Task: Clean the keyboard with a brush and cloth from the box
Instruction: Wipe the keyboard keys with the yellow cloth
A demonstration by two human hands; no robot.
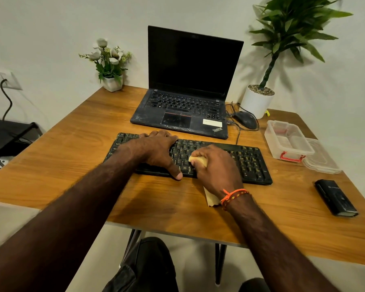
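A black keyboard lies across the middle of the wooden table. My left hand rests flat on its left half, fingers over the far edge and thumb at the near edge, holding it down. My right hand is closed around a bunched yellow cloth and presses it on the keys at the keyboard's middle; a tail of the cloth hangs out under my wrist. The clear plastic box with red clips stands open at the right. No brush can be made out.
An open black laptop stands behind the keyboard, a wired mouse to its right. The box lid lies beside the box. A black flat case sits at the right edge. Two potted plants stand at the back.
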